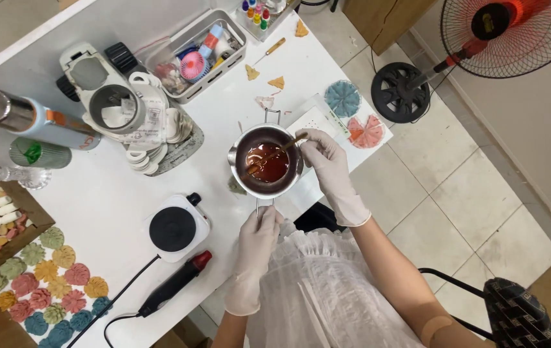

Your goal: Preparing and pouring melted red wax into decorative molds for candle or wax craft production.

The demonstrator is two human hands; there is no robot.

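A small round metal melting pot (266, 161) sits near the middle of the frame, upright on the white tabletop (114, 200), with a thin wire handle running down toward the lower edge and a second wire loop at its upper rim. It is partly filled with a glossy, dark red-brown liquid (269, 164) whose surface shines. A slim wooden stick (275, 154) lies slanted across the pot, its lower-left end resting on the rim and in the liquid, its upper-right end rising past the right rim.
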